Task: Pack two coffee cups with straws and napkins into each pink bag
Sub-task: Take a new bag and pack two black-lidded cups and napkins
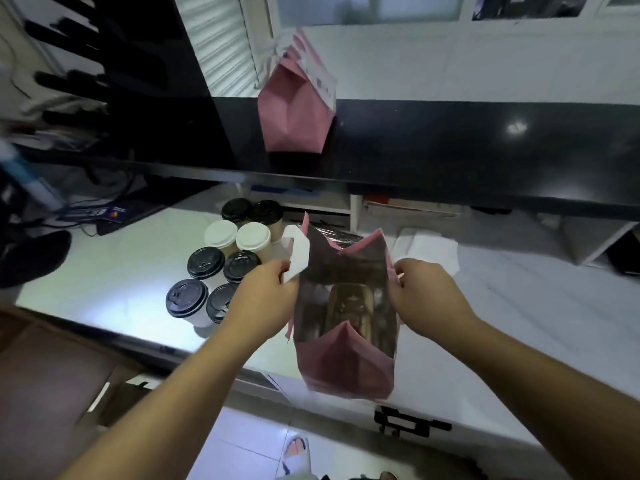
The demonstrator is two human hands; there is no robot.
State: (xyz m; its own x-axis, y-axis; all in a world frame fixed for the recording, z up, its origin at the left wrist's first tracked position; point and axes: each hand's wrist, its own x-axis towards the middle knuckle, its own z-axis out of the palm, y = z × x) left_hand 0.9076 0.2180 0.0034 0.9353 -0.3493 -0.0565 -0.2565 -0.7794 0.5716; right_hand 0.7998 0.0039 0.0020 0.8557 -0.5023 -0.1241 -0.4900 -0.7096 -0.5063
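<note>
An open pink bag (pixel 349 368) stands at the front edge of the white counter (pixel 114 278), its mouth spread wide. My left hand (pixel 266 292) grips the bag's left rim together with its white handle (pixel 298 251). My right hand (pixel 422 289) pinches the right rim. The bag's dark inside shows only blurred shapes. Several lidded coffee cups (pixel 225 258) with black or white lids stand in a cluster left of the bag. A second pink bag (pixel 294 112) stands on the raised black ledge (pixel 450 150) behind. White napkins (pixel 429 247) lie right of the bag.
A dark packet of straws (pixel 337 235) lies behind the bag. Cables and a card (pixel 110 213) lie at the counter's far left. Open shelves (pixel 408 206) sit under the black ledge. A black latch (pixel 408 424) is on the counter front, with tiled floor below.
</note>
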